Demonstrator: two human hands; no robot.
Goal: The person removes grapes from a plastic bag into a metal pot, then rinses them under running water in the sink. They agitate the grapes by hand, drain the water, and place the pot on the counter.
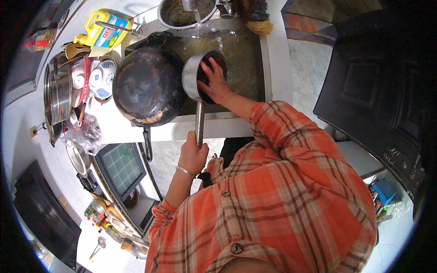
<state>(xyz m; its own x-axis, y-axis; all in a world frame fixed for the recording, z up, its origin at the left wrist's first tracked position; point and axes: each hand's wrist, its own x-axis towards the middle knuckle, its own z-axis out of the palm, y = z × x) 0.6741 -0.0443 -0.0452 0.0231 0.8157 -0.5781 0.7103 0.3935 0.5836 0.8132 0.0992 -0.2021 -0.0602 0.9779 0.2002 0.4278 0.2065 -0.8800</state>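
Observation:
My left hand (193, 155) grips the metal handle of a small saucepan (191, 76) that is tipped on its side over the sink (244, 65). My right hand (215, 82) reaches into the saucepan's dark interior with fingers spread against the inside. Whether anything lies under that palm is hidden. Just left of the saucepan, a blackened wok (146, 87) rests upside down across the sink's left part, its handle pointing towards me. At the far side, water runs beside a round metal basin (164, 20).
A yellow detergent jug (107, 30) stands behind the wok. To the left are stacked bowls (102, 80), a steel pot (59, 92) and a plastic bag (87, 133). A bristle brush (259, 27) lies at the sink's far right. Below left stands an open cabinet (121, 167).

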